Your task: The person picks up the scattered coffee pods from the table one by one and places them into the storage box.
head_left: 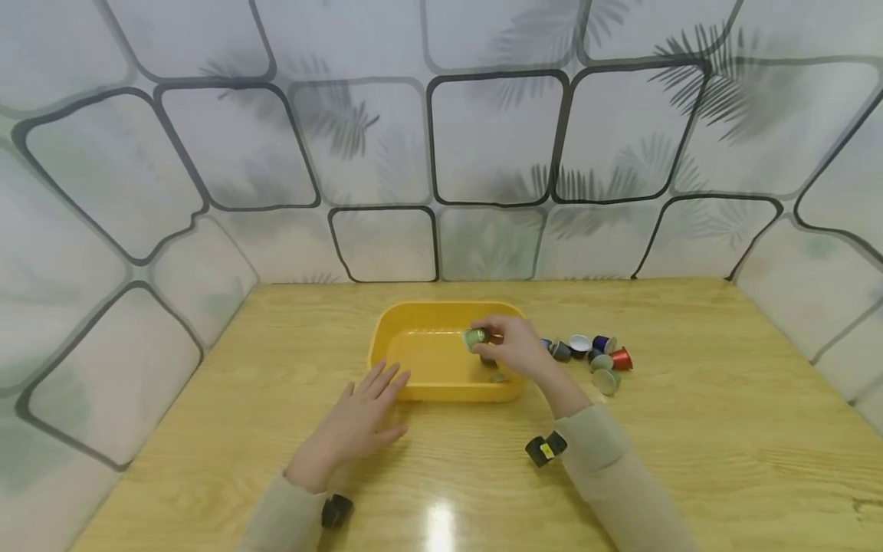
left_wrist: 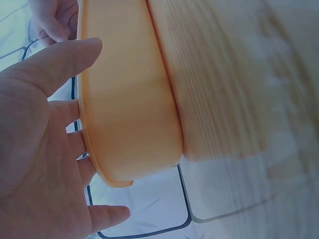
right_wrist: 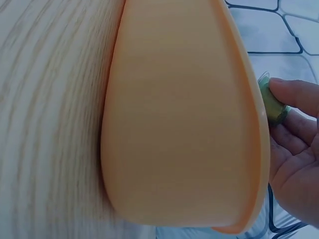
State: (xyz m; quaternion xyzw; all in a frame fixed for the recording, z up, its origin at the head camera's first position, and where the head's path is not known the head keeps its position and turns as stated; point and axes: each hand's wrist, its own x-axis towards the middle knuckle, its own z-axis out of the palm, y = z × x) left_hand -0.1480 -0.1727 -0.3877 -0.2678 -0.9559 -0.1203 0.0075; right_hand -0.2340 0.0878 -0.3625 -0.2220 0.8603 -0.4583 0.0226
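We seem early in filling the yellow tray (head_left: 431, 392): two capsules (head_left: 498, 377) show inside it, our right hand (head_left: 515, 346) pinches a green capsule (head_left: 474, 337) above it, our left hand (head_left: 360, 420) spreads by its near-left corner, and the loose capsules (head_left: 602, 363) right of it remain.

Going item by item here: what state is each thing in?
Yellow tray: upright, holding capsules
Green capsule: held above the tray
Right hand: pinching the green capsule
Left hand: fingers extended, at the tray's near left corner
Red capsule: on its side, outside the tray
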